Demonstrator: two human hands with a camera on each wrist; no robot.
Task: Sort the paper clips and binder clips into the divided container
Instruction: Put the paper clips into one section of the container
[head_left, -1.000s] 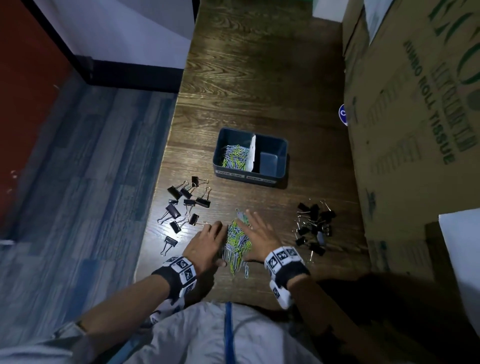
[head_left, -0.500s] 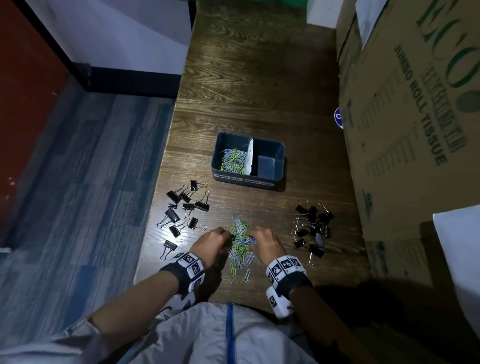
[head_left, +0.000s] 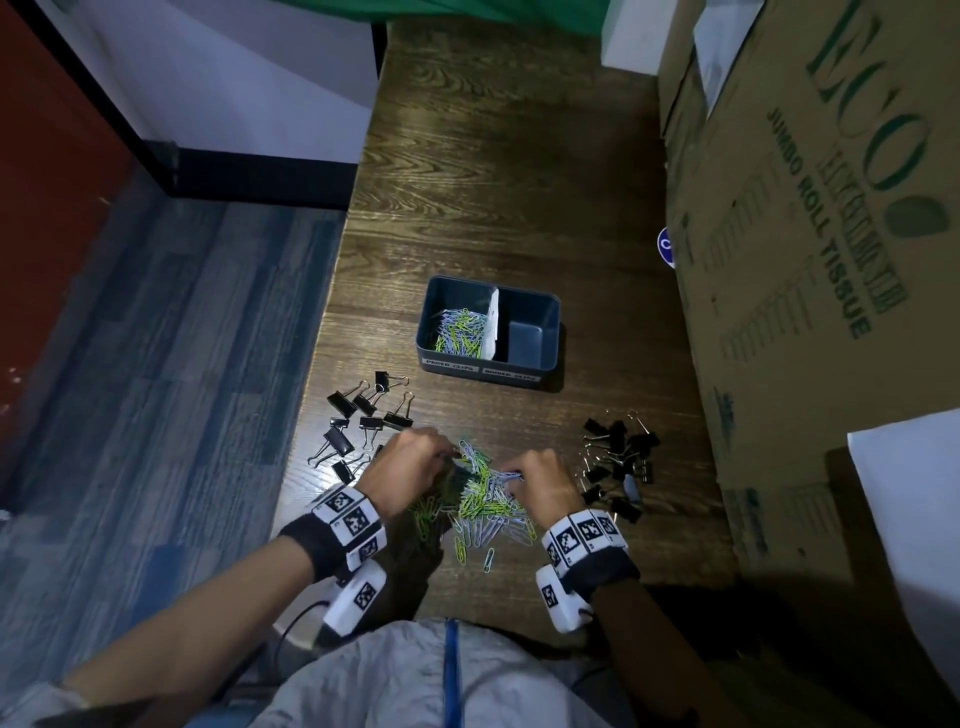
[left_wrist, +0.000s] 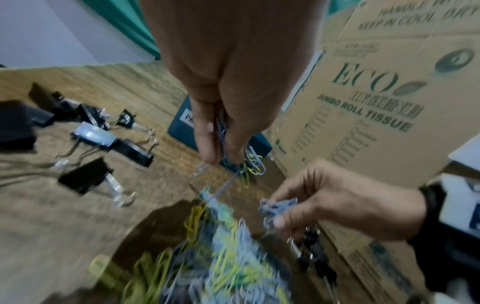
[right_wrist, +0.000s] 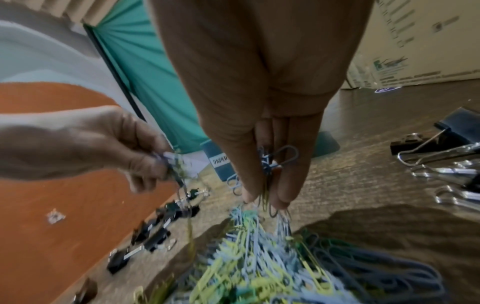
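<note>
Dark wood surface (head_left: 498, 171) | left hand (head_left: 415, 465) and right hand (head_left: 543, 480) fingers each pinch a bunch of paper clips (head_left: 480, 493) above the loose pile | risk: tangled strands trail, could drop short of container (head_left: 550, 332) or snag binder clips (head_left: 363, 415).

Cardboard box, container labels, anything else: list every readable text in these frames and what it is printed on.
"ECO", "JUMBO ROLL TISSUE": cardboard box.
"KEEP IN COOL DRY", cut off at the frame edge: same box, top.
"PAPER CLIPS", "BINDER CLIPS": two labels on the divided container, small but legible.
Word under "ECO": too stylised to read.
Blue round sticker: partly hidden, unreadable.
Wristband markers: patterns, no words.
</note>
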